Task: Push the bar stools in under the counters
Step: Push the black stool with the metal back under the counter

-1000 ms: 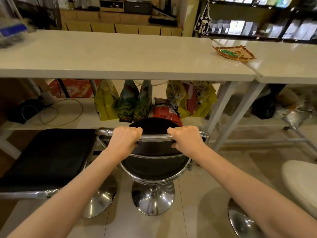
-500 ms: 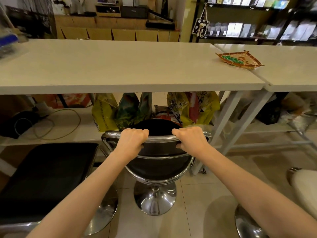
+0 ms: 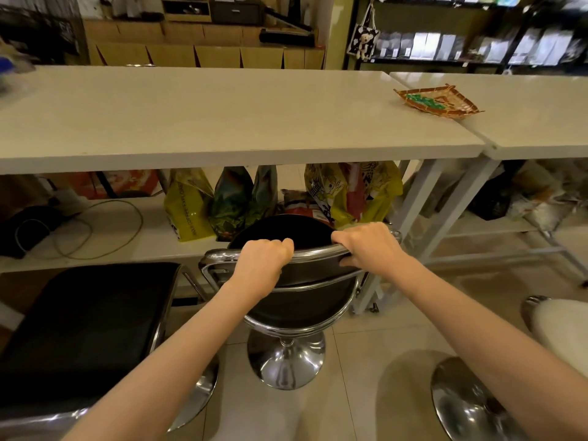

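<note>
A round black bar stool (image 3: 299,300) with a chrome frame and a chrome pedestal base stands in front of the long white counter (image 3: 222,122), its seat at the counter's front edge. My left hand (image 3: 262,265) and my right hand (image 3: 370,245) both grip the chrome top rail of its low backrest. A square black stool (image 3: 82,332) stands to the left, out from the counter. At the right edge a white stool (image 3: 563,326) shows only in part, above its chrome base.
A second white counter (image 3: 525,122) joins on the right, with a woven tray (image 3: 439,101) across the seam. Several coloured bags (image 3: 235,205) and a coiled cable (image 3: 95,230) lie on the lower shelf. White counter legs (image 3: 413,224) stand right of the stool.
The round black stool has slid forward toward the counter with both hands on its rail. The view has moved closer and tilted up.
</note>
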`<act>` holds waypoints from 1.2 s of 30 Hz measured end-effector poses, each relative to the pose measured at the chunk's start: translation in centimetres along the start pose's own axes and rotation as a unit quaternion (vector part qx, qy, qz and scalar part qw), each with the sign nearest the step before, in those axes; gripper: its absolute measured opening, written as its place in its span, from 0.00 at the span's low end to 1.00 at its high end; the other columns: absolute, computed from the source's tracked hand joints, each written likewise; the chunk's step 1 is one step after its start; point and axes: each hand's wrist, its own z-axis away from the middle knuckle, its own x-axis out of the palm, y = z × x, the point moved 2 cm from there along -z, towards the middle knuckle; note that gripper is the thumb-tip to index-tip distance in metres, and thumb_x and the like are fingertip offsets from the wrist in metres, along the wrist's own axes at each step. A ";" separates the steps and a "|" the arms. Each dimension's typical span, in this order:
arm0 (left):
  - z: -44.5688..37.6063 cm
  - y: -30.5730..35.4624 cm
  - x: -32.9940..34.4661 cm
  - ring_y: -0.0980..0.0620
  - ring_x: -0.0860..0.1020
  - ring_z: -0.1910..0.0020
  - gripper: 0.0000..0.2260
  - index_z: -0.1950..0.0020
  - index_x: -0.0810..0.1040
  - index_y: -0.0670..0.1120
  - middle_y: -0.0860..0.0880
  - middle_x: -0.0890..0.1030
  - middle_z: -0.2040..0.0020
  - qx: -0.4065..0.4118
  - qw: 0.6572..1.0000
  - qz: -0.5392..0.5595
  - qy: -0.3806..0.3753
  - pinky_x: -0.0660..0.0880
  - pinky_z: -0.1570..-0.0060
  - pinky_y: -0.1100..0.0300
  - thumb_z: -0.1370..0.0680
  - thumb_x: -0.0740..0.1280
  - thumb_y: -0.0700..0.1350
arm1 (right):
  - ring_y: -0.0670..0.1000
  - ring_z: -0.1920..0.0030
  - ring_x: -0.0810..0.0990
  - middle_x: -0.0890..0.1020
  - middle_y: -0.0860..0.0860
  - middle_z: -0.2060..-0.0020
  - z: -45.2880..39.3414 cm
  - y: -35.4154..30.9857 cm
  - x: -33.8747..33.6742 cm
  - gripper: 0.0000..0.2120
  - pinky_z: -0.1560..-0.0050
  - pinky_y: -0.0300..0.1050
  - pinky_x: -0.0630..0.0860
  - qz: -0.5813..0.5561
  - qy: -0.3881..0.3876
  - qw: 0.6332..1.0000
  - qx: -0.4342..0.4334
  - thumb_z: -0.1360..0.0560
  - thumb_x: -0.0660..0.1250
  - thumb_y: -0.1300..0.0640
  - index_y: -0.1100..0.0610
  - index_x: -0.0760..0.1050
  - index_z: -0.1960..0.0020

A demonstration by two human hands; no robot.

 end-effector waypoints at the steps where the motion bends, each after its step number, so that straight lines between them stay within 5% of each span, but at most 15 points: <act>1: -0.1 0.1 0.0 0.47 0.79 0.62 0.09 0.53 0.69 0.44 0.48 0.80 0.61 0.000 1.000 0.001 0.002 0.64 0.69 0.57 0.27 0.68 0.40 | 0.55 0.55 0.81 0.82 0.49 0.56 0.0 0.1 -0.1 0.17 0.64 0.46 0.75 0.001 -0.002 1.000 0.002 0.30 0.71 0.46 0.54 0.71 0.48; 20: 0.2 -0.7 -0.1 0.46 0.80 0.61 0.11 0.50 0.69 0.44 0.47 0.81 0.58 0.005 1.000 -0.024 0.003 0.65 0.69 0.57 0.26 0.69 0.44 | 0.55 0.55 0.80 0.81 0.51 0.55 -0.1 -1.2 -0.2 0.19 0.67 0.43 0.67 0.029 -0.015 0.999 0.018 0.29 0.70 0.47 0.55 0.69 0.44; 23: 0.2 -0.7 -0.2 0.47 0.80 0.60 0.12 0.49 0.69 0.45 0.47 0.81 0.57 0.008 1.000 -0.019 0.007 0.65 0.69 0.58 0.26 0.69 0.46 | 0.55 0.49 0.78 0.81 0.52 0.51 -0.1 -1.4 -0.3 0.21 0.62 0.46 0.71 0.000 -0.013 1.000 0.018 0.30 0.71 0.48 0.54 0.69 0.42; 25: 0.1 -0.6 -0.5 0.48 0.79 0.57 0.15 0.46 0.71 0.46 0.48 0.81 0.53 0.009 1.000 0.013 0.004 0.68 0.68 0.58 0.28 0.71 0.49 | 0.54 0.43 0.74 0.79 0.52 0.45 -0.1 -1.5 -0.4 0.26 0.50 0.49 0.72 -0.016 -0.012 1.000 0.018 0.31 0.72 0.49 0.54 0.67 0.37; 28: 0.0 -0.6 -0.4 0.48 0.72 0.37 0.32 0.33 0.67 0.49 0.48 0.75 0.36 0.014 0.996 0.079 -0.023 0.72 0.45 0.52 0.33 0.73 0.57 | 0.54 0.33 0.66 0.71 0.53 0.34 0.5 -1.9 -0.6 0.39 0.32 0.53 0.60 -0.060 0.009 0.998 0.030 0.33 0.75 0.49 0.54 0.59 0.29; 30: 0.1 -0.5 -0.6 0.47 0.59 0.27 0.41 0.27 0.58 0.49 0.47 0.63 0.26 0.000 0.993 0.109 -0.036 0.58 0.30 0.46 0.34 0.71 0.62 | 0.54 0.30 0.62 0.68 0.53 0.30 1.3 -2.1 -0.8 0.46 0.29 0.52 0.55 -0.120 0.047 0.990 0.058 0.35 0.75 0.46 0.54 0.54 0.26; 32: -0.2 -0.3 -0.9 0.48 0.52 0.25 0.44 0.25 0.52 0.50 0.48 0.56 0.23 -0.010 0.991 0.129 -0.013 0.50 0.28 0.45 0.33 0.69 0.65 | 0.53 0.28 0.59 0.64 0.54 0.28 2.7 -2.0 -0.9 0.48 0.29 0.50 0.53 -0.181 0.080 0.976 0.092 0.35 0.74 0.43 0.54 0.50 0.25; 36: -1.9 2.1 -2.6 0.48 0.52 0.25 0.45 0.25 0.51 0.50 0.47 0.54 0.23 0.077 0.986 0.140 0.054 0.51 0.28 0.47 0.34 0.66 0.69 | 0.51 0.25 0.51 0.56 0.52 0.25 6.5 -0.5 -0.9 0.50 0.28 0.47 0.44 -0.170 0.096 0.971 0.137 0.34 0.71 0.39 0.53 0.46 0.25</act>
